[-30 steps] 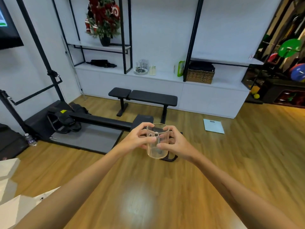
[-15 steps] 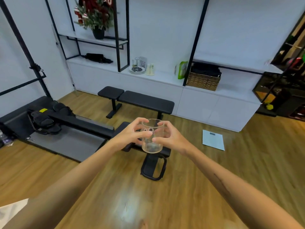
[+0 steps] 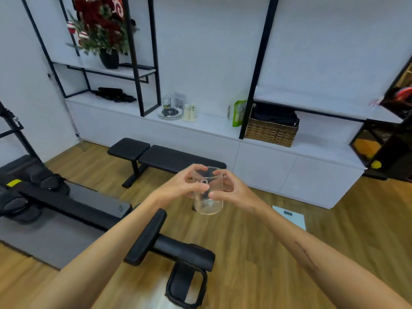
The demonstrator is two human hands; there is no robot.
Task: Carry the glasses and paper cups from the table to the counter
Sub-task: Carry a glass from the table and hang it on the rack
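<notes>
Two bare forearms are seen, with no sleeve, watch or bracelet shown on either. The left hand [image 3: 180,188] and right hand [image 3: 231,190] are ungloved, and no rings can be made out. A long, thin dark line [image 3: 305,255] is marked along the right forearm, running lengthwise.

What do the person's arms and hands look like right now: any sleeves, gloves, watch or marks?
Both forearms are bare as far as the frame shows: no sleeves, gloves, watch or bracelet. The left hand and right hand show no rings that I can make out. A long dark streak runs along the right forearm.
</notes>
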